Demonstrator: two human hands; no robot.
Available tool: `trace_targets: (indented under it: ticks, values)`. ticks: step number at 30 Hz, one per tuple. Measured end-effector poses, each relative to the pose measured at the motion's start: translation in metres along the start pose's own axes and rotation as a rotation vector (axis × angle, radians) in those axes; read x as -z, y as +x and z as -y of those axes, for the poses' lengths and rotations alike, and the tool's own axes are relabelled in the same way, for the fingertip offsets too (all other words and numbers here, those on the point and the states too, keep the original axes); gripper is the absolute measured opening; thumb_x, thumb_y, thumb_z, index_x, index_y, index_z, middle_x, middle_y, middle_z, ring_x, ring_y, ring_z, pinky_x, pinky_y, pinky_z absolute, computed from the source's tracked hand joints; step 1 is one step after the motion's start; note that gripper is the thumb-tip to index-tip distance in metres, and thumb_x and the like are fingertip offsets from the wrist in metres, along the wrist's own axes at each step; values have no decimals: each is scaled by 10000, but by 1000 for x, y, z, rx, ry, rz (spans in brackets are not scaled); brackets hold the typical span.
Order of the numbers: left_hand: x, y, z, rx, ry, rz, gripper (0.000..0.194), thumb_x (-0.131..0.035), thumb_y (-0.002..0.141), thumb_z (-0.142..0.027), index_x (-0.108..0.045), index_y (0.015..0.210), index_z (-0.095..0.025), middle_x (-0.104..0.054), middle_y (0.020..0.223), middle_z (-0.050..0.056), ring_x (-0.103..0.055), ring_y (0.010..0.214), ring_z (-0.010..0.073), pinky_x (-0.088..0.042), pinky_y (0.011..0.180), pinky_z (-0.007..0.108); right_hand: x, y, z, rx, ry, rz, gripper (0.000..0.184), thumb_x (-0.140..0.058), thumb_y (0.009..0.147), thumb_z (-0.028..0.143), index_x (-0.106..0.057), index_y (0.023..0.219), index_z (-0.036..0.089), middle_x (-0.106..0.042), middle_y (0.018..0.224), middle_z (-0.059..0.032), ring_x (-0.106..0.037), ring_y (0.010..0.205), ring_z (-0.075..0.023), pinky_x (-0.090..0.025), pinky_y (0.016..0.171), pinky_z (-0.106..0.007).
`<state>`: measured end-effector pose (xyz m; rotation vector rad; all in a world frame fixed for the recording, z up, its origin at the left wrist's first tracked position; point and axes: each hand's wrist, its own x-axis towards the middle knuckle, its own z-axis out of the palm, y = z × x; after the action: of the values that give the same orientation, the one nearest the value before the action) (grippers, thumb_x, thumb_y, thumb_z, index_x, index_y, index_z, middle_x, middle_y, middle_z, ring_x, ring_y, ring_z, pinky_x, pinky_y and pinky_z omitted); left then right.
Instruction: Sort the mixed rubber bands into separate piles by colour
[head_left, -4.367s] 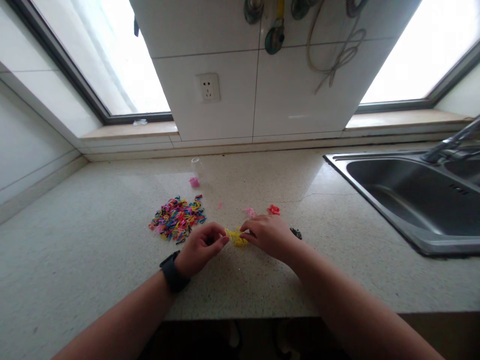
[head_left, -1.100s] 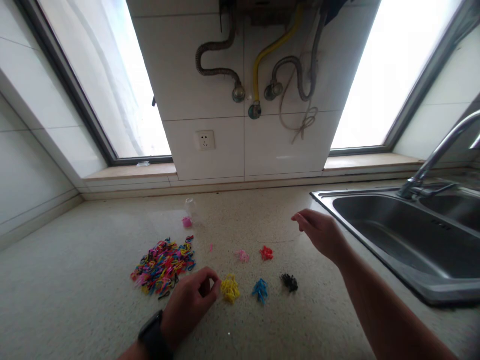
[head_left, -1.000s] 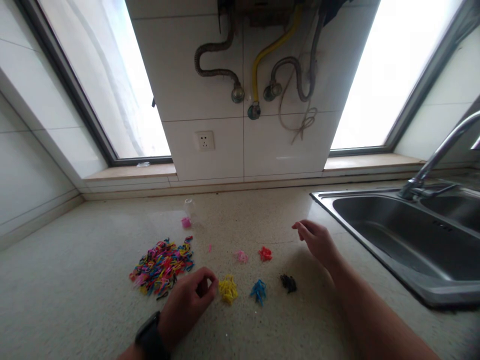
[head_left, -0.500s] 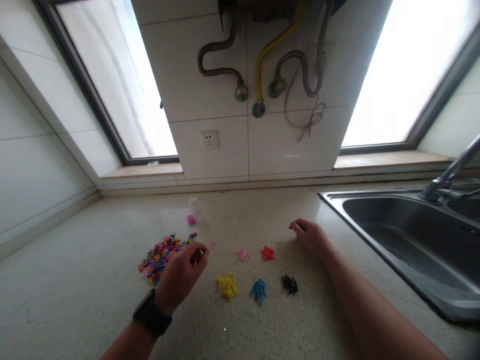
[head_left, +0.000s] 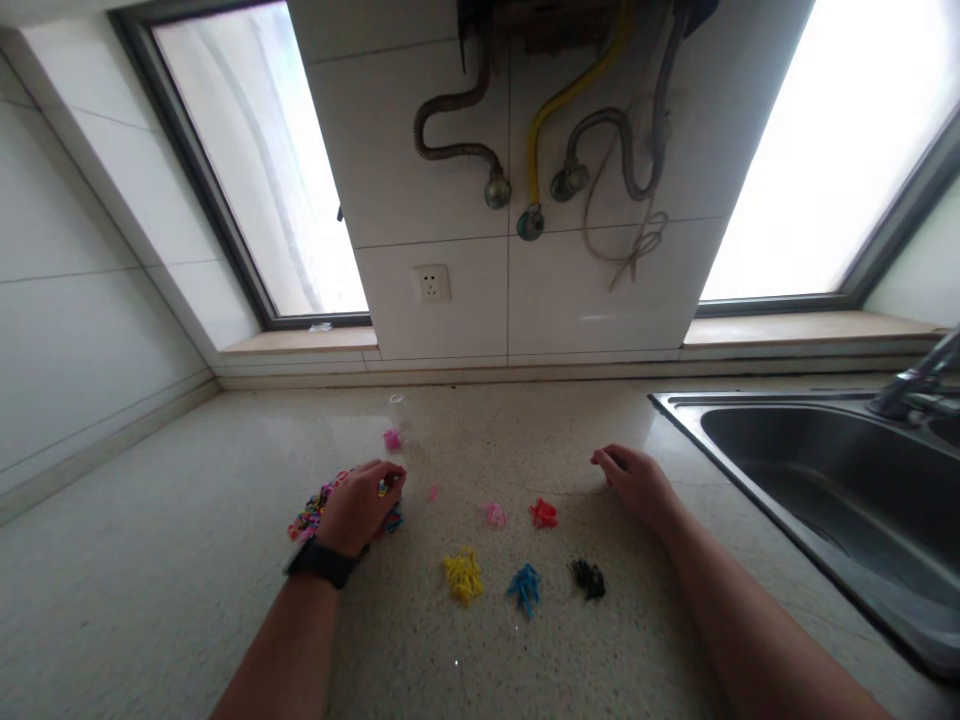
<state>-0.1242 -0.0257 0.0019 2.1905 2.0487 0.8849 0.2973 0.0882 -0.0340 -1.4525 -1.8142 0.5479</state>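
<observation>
We are pinching bands from the mixed pile (head_left: pixel 315 508) with our left hand (head_left: pixel 360 506), picking singly, while our right hand (head_left: pixel 636 480) is resting loosely curled, holding nothing, on the surface (head_left: pixel 187 560).

No text or label can be read.

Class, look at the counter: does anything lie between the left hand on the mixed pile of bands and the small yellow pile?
Nothing visible does. The left hand rests on the mixed pile; bare counter separates it from the yellow pile.
</observation>
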Motion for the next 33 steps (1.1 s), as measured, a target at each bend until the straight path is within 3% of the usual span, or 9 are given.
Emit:
trace_targets:
  ticks: [9,18,24,33]
  values:
    - [-1,3,14,-15,43,124,237,-544,891,-355,-734,973,-240,-706,998,53,-650,914,204,-447,870,304,-2,3,-9,-15,3,-6,417,-456,867,504,-708,854,172,-534,553,9,-481,514,-145,-350,520,-263]
    - [-10,1,-12,-55,91,152,283,-612,854,-484,-738,920,-240,-683,813,45,-626,888,228,-441,811,322,-1,3,-7,-19,-33,-3,409,-455,866,504,-703,854,178,-572,572,-4,-513,536,-158,-368,548,-273]
    - [-18,2,-21,-68,98,190,225,-625,851,-419,-749,820,-234,-697,825,51,-632,854,218,-441,777,317,-1,3,-7,-14,-43,4,402,-463,861,501,-703,840,180,-568,560,-5,-509,523,-156,-366,543,-270]
    - [-22,6,-27,-50,146,162,222,-562,893,-333,-742,821,-226,-693,803,55,-630,817,207,-434,765,317,-1,2,-4,-31,-28,11,401,-460,866,497,-706,859,182,-559,558,1,-500,514,-148,-351,528,-264]
